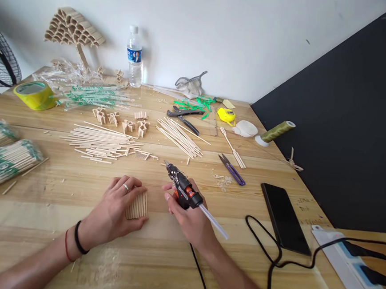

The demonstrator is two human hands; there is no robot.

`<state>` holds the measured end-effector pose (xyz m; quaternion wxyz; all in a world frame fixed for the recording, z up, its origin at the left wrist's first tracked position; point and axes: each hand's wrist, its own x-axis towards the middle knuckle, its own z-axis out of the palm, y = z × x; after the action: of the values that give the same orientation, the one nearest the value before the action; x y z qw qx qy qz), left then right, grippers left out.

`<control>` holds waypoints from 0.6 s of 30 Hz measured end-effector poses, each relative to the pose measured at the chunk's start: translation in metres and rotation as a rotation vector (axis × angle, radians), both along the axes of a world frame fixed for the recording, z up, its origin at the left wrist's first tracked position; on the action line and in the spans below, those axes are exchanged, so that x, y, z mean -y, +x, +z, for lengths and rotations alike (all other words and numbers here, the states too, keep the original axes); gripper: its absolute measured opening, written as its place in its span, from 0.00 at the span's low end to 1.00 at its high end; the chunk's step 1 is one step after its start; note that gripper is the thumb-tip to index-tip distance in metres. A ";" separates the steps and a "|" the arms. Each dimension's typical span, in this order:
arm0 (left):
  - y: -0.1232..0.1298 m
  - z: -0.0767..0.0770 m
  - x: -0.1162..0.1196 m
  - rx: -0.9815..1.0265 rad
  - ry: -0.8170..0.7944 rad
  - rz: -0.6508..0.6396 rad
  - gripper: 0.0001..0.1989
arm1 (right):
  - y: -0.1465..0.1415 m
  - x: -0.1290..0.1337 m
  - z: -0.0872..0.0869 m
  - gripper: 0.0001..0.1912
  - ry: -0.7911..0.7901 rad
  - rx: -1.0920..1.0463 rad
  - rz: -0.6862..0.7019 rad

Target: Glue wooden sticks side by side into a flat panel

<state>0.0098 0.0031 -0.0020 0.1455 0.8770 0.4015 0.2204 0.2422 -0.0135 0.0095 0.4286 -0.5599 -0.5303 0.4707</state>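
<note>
My left hand rests on the table with thumb and fingers closed around a small panel of short wooden sticks laid side by side. Part of that panel is hidden under the palm. To its right, my right hand grips a black and orange hot glue gun, its nozzle pointing up and away to the left. A clear glue stick pokes out of the gun's back end. The nozzle is apart from the panel. Loose wooden sticks lie beyond my left hand.
Purple thread snips, pliers, a yellow tape measure and a thread spool lie at the right. A phone, black cable and power strip are nearer. Bagged sticks, yellow tape and a bottle stand leftward.
</note>
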 end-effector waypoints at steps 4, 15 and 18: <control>0.000 0.000 -0.003 0.012 0.022 -0.005 0.22 | 0.001 0.000 0.001 0.09 -0.005 -0.022 -0.008; -0.016 0.010 -0.014 0.214 -0.159 0.041 0.21 | 0.002 0.000 0.005 0.09 -0.010 -0.027 -0.002; -0.027 0.016 -0.020 0.379 -0.333 0.033 0.19 | 0.003 0.000 0.003 0.09 -0.005 -0.043 0.007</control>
<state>-0.0176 0.0233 0.0138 0.3568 0.7774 0.4120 0.3140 0.2447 -0.0136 0.0129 0.4370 -0.5487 -0.5218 0.4855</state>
